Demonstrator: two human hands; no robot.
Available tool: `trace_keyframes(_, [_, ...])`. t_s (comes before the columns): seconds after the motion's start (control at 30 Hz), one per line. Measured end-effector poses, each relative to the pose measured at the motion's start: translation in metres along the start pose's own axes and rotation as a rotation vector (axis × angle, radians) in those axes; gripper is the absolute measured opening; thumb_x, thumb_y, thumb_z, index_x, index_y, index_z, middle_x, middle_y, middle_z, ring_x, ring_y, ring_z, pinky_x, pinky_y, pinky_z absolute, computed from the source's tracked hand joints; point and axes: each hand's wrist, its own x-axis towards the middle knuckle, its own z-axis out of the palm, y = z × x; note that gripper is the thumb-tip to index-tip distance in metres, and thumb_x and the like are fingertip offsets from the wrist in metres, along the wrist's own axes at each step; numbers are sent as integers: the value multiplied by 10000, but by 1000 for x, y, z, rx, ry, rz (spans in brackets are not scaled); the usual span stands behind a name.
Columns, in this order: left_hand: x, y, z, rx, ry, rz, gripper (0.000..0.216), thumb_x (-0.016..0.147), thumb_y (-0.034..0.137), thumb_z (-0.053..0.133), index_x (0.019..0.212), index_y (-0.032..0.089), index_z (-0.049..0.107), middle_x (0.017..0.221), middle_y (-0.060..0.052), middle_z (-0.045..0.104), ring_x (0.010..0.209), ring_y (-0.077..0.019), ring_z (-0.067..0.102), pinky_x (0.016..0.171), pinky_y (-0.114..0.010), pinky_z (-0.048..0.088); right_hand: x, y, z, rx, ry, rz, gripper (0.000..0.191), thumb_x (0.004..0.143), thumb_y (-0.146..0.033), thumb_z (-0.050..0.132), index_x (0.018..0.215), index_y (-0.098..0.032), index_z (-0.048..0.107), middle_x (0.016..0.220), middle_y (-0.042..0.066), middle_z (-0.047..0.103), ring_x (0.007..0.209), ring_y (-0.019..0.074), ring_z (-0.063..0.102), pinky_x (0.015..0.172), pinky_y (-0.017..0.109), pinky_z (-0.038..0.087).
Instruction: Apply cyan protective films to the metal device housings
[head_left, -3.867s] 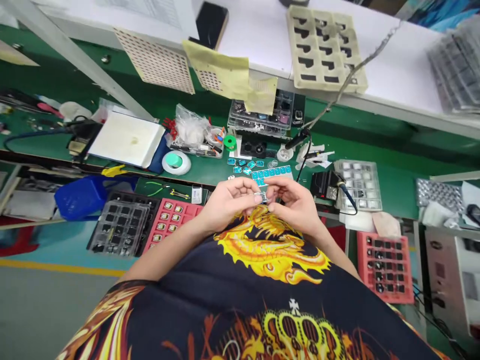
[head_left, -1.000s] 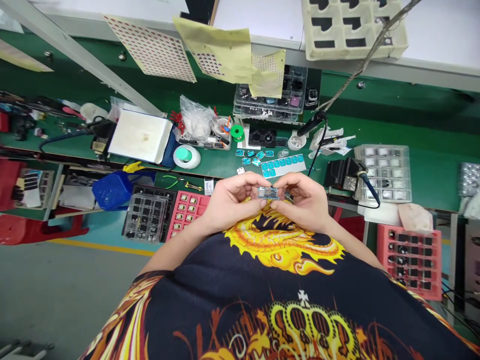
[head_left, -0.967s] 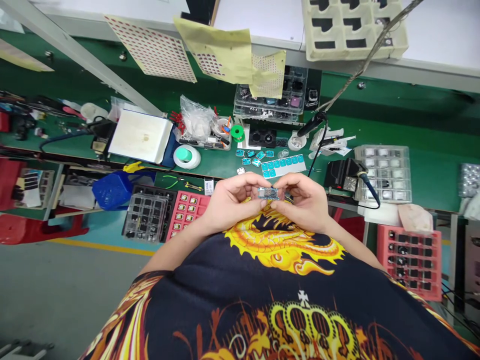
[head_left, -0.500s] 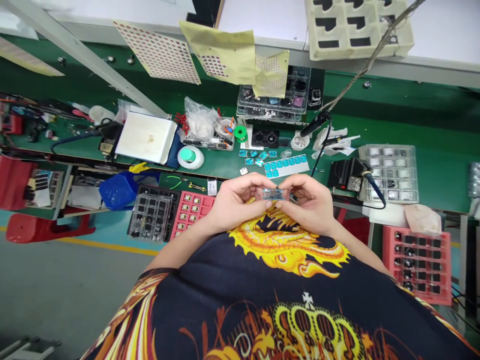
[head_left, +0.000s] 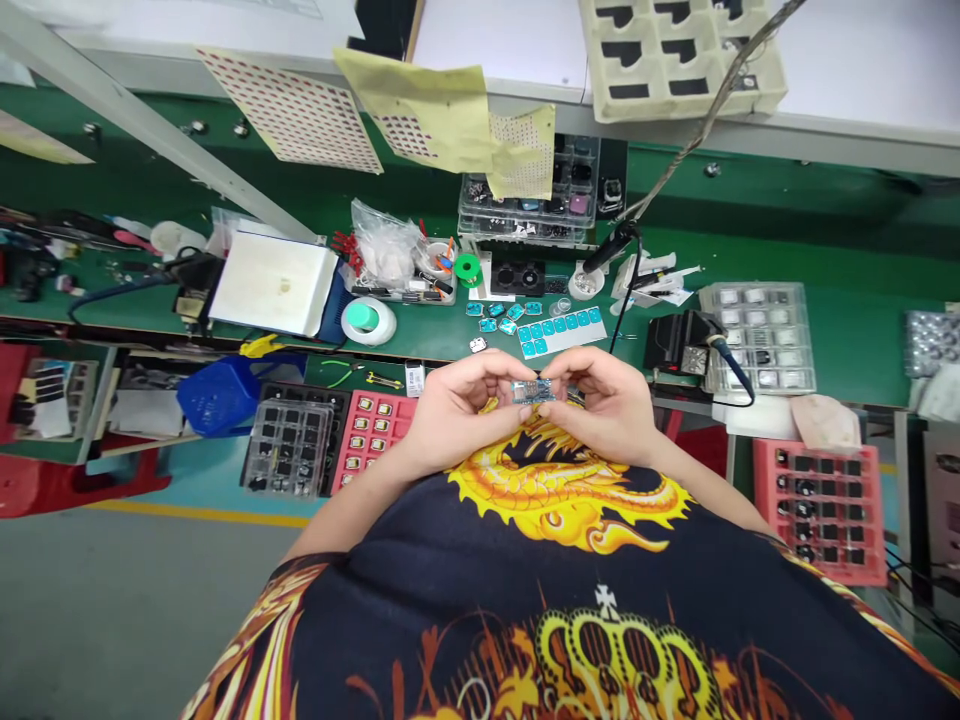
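Pinching a small bluish part point(head_left: 532, 391) between both hands point(head_left: 456, 408), teal-marked sheet point(head_left: 562, 331) beyond, on green bench point(head_left: 429, 335)

L hand point(head_left: 461, 405), R hand point(head_left: 604, 405) near tog.; fingers point(head_left: 499, 365) pinched; forearms point(head_left: 356, 505) angled in

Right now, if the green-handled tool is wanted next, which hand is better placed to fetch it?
Probably the left hand: the green-handled tool lies to the left, farther from the right hand. Both hands grip the small part, though.
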Motion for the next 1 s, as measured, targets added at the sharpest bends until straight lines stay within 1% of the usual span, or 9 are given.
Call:
trace_keyframes(0.2, [2, 2, 1, 41, -4, 54, 299, 839, 170, 927, 1120, 214, 832, 1021, -59, 747, 844, -132, 704, 718, -238, 577, 2, -4, 0, -21, -4, -12, 260, 875, -200, 886, 1104, -239, 770, 884, -21, 728, 739, 113, 670, 687, 270, 587])
trace_keyframes(0.37, [3, 4, 3, 89, 7, 73, 300, 819, 195, 945, 1093, 208, 826, 980, -57, 740, 848, -145, 704, 701, -243, 568, 2, -3, -1, -45, -2, -34, 259, 885, -220, 886, 1121, -238, 781, 887, -12, 739, 748, 121, 675, 681, 281, 581])
trace_keyframes(0.53, [2, 5, 3, 109, 11, 88, 333, 773, 193, 981, 1062, 207, 817, 963, -50, 740, 860, -154, 712, 703, -245, 572, 1, -2, -2, -49, -4, -50, 241, 903, -232, 869, 1133, -230, 797, 915, 5, 758, 766, 128, 680, 690, 287, 587])
trace_keyframes(0.67, [0, 5, 2, 123, 5, 102, 360, 762, 177, 989, 1073, 215, 812, 976, -47, 737, 849, -148, 708, 700, -243, 570, 2, -2, -1, -36, -17, -88, 247, 907, -223, 865, 1147, -234, 805, 935, 15, 778, 768, 133, 685, 690, 293, 587])
trace_keyframes(0.8, [-1, 5, 2, 136, -8, 128, 391, 738, 173, 1007, 1067, 213, 799, 966, -36, 724, 828, -142, 699, 695, -237, 570, 4, -3, -1, -16, -29, -123, 254, 908, -204, 866, 1154, -232, 808, 929, 9, 779, 756, 121, 677, 671, 274, 578])
trace_keyframes(1.0, [-1, 6, 2, 147, -8, 140, 422, 713, 188, 1032, 1052, 212, 783, 969, -31, 720, 816, -139, 691, 688, -237, 569, 3, -3, -1, -26, -37, -109, 239, 928, -246, 861, 1163, -233, 816, 914, 15, 779, 762, 132, 678, 673, 285, 589])
